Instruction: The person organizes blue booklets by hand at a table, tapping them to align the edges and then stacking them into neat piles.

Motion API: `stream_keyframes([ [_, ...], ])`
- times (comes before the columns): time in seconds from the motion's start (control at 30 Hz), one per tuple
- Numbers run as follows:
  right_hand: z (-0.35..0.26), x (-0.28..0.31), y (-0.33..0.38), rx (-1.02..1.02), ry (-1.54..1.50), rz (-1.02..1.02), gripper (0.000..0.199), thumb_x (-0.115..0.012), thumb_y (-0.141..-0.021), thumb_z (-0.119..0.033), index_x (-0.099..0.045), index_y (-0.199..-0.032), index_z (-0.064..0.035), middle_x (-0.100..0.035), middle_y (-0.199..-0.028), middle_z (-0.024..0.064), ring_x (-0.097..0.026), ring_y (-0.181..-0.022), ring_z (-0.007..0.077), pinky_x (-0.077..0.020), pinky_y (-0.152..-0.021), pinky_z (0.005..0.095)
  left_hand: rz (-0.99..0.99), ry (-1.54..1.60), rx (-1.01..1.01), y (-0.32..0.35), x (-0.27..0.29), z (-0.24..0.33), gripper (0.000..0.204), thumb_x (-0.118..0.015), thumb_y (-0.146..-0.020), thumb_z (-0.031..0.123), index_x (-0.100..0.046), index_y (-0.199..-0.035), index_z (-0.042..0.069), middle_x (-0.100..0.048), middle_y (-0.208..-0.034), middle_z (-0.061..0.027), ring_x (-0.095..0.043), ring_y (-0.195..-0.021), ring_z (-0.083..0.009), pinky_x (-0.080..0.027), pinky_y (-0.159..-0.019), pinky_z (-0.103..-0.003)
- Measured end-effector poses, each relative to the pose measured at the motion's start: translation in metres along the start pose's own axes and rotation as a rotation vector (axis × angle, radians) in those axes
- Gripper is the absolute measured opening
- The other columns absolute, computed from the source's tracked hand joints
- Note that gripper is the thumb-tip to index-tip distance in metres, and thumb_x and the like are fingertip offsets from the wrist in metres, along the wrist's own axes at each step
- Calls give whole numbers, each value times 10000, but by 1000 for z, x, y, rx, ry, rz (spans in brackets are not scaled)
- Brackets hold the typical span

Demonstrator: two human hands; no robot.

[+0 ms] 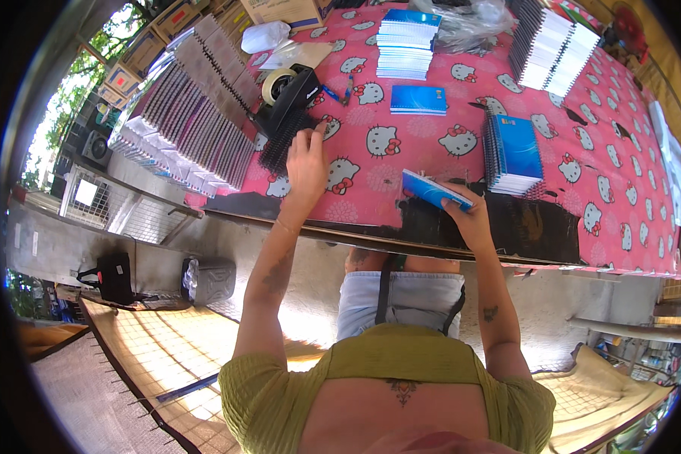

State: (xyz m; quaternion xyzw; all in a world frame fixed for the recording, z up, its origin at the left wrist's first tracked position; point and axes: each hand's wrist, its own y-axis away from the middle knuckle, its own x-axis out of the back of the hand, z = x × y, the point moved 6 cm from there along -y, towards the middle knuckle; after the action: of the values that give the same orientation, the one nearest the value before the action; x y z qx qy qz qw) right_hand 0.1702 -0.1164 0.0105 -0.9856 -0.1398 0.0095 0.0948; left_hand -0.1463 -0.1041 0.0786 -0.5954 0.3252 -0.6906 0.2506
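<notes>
My right hand (467,212) grips a thin blue-covered notebook (433,191) by its near right end, tilted above the table's front edge. On the left, my left hand (308,168) is at the right side of a pile of black spiral binding coils (281,142). Its fingers curl downward and one reaches forward; whatever is between them is hidden. Just beyond the coils stands a black tape dispenser (293,94) with a roll of tape. To the right of the held notebook is a stack of blue spiral-bound notebooks (516,151).
A pink cartoon-print cloth (386,166) covers the table, with a dark bare patch (499,227) at the front. Tall notebook stacks (197,125) line the left. Farther back are a blue notebook pile (418,104), another stack (406,47), white spiral-bound books (556,49) and clear plastic (473,23).
</notes>
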Motion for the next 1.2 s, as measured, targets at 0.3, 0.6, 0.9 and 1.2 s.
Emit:
stream_keyframes([
  [0.3,-7,-5,0,22,7,-33,310,-643,-891,-16,-651,-1200,10,-689,-1096,60,-597,-999,102,-469,-905,264,-236,772,155,28,14,91,227,-691,-865,32,-708,-1091,37,-678,-858,-118,-661,-731,-229,-516,-641,-320],
  [0.6,-5,2,4,20,106,-52,276,-667,-897,-51,-670,-1169,0,-692,-1067,47,-600,-990,121,-468,-903,280,-330,832,31,6,10,92,214,-718,-857,92,-691,-1064,44,-666,-908,-106,-659,-762,-279,-521,-673,-349],
  [0.9,-21,5,15,-46,63,-157,281,-632,-927,-53,-657,-1200,9,-698,-1119,75,-604,-1001,126,-472,-909,280,-521,898,-221,-6,23,120,230,-680,-905,141,-647,-1110,42,-622,-899,-114,-627,-760,-268,-485,-665,-374],
  [1.2,-17,3,26,-103,-31,-39,307,-670,-917,-114,-657,-1204,-6,-683,-1063,36,-597,-936,96,-482,-819,254,-367,464,-325,-3,25,138,537,-588,-940,374,-511,-1350,35,-542,-1243,-186,-557,-1067,-347,-418,-897,-513],
])
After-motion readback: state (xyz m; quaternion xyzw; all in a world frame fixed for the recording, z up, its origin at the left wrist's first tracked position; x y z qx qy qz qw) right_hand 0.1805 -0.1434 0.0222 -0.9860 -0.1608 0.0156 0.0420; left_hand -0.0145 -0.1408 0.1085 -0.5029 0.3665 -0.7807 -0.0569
